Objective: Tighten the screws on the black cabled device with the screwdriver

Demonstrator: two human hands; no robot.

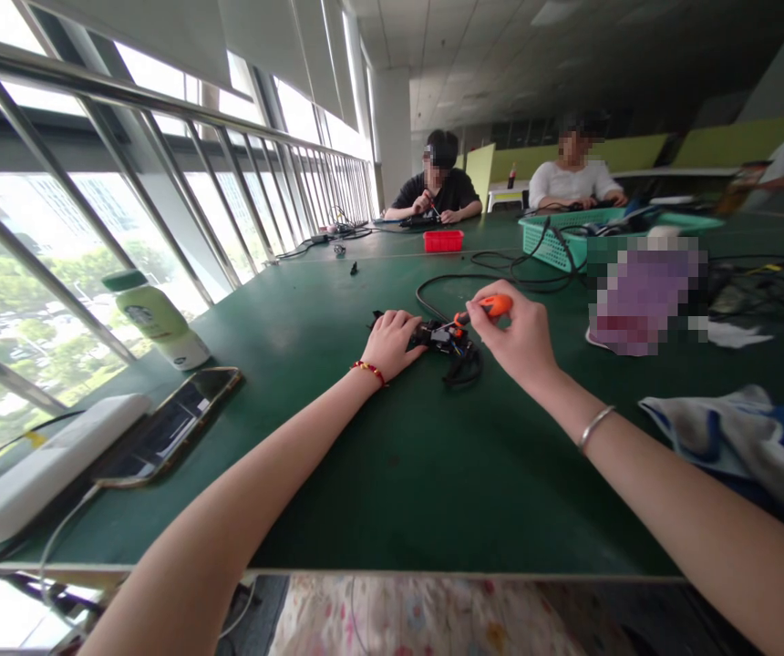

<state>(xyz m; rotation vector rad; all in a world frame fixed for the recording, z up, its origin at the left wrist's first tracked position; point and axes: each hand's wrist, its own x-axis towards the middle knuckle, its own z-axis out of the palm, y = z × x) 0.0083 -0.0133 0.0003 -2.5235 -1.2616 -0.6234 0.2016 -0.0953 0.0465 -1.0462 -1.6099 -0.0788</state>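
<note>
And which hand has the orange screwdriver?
The right hand, wearing the silver bangle. The left hand, wearing the red bracelet, holds the black device.

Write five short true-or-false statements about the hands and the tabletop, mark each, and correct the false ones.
1. The right hand holds an orange-handled screwdriver. True.
2. The left hand rests on the green basket. False: it is on a black device.
3. A green-capped bottle is near a phone. True.
4. The left forearm bears a watch. False: it bears a red bracelet.
5. A blue-and-grey cloth lies on the table. True.
</note>
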